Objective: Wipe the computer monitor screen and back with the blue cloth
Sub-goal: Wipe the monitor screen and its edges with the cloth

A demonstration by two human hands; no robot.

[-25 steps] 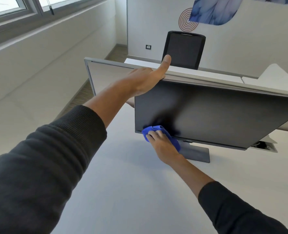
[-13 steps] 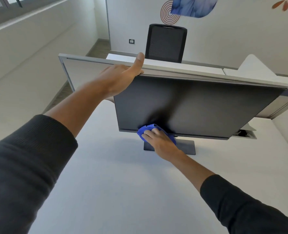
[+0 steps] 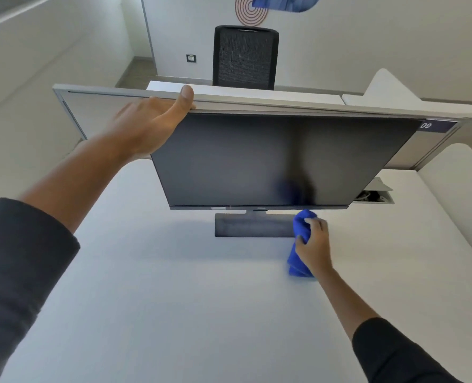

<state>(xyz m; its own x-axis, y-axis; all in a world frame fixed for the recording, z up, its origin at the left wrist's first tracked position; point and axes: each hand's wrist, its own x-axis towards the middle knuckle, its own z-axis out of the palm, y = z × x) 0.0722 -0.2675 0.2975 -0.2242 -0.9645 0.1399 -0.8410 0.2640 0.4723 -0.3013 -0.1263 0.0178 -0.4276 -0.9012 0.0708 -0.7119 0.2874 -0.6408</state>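
The left hand (image 3: 149, 125) clasps the monitor (image 3: 270, 158) at its top left corner; the right hand (image 3: 313, 244) grips the blue cloth (image 3: 301, 230) below the screen, so the back may stay unwiped.

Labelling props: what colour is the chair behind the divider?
Black, mesh-backed chair; clearest in the head view.
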